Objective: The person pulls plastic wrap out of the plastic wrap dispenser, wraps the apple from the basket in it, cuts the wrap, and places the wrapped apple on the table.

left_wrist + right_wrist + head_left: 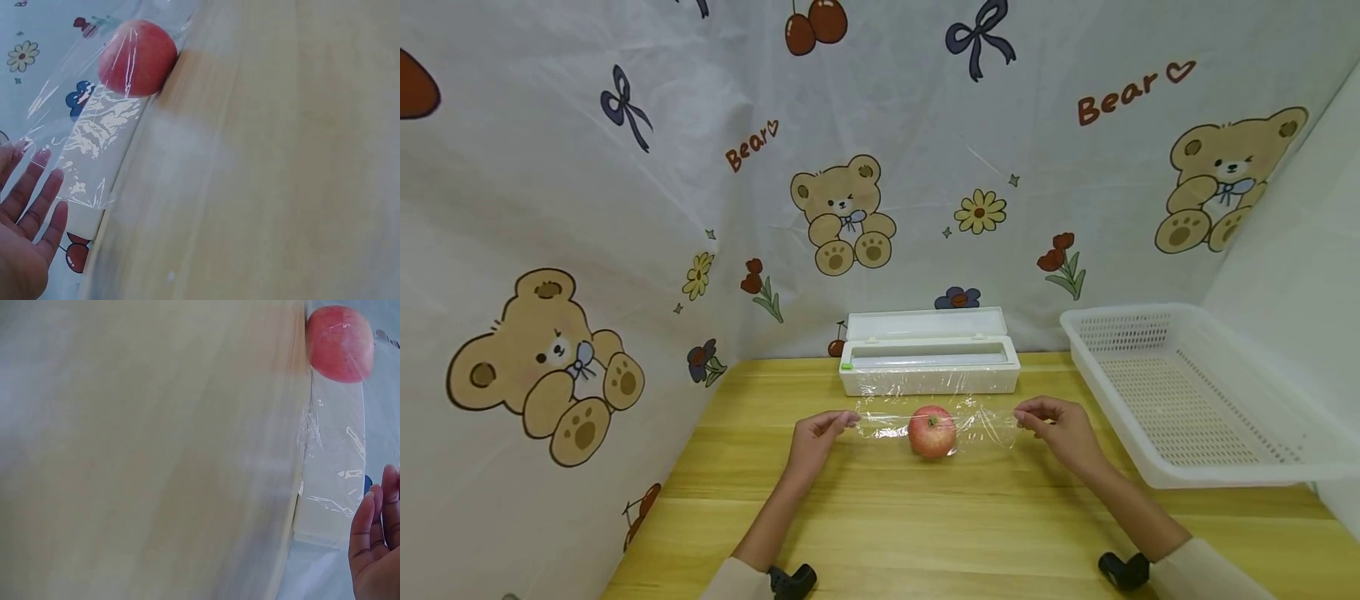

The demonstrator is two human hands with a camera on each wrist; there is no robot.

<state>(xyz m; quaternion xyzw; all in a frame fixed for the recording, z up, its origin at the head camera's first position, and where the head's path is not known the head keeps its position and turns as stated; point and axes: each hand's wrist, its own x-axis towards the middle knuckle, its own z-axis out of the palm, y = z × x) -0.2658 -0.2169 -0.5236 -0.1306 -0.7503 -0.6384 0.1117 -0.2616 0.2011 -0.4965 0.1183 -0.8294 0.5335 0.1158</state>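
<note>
A clear sheet of plastic wrap stretches sideways between the two hands and passes over a red apple on the wooden table. My left hand pinches the sheet's left end between thumb and fingertips. At the opposite end, my right hand pinches a corner of it the same way. Behind the apple stands a white cling film box with its lid raised and a roll inside. In the left wrist view the film shows glossy creases beside the apple.
To the right, a white plastic basket with a perforated floor sits near the side wall. A fabric backdrop printed with bears rises behind the table. Black wrist devices are worn at both sleeves.
</note>
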